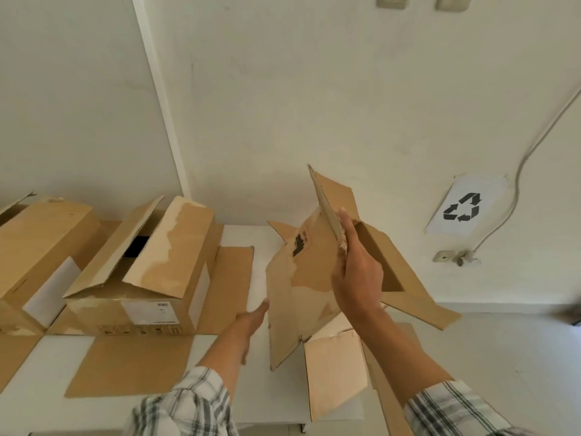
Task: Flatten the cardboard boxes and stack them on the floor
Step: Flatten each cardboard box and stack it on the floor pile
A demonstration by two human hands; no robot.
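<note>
Three cardboard boxes sit over the white table [257,240]: two still erect at left, flaps open, awaiting their turn. Largest is the middle box [141,272], torn paler along its flaps. Right of it, the half-collapsed box [301,297] is held above the table edge, tilted, presumably to fold its panels flat. Right hand [356,278] pinches an upper flap; left hand [251,319], fingers extended, braces the side panel without gripping.
</note>
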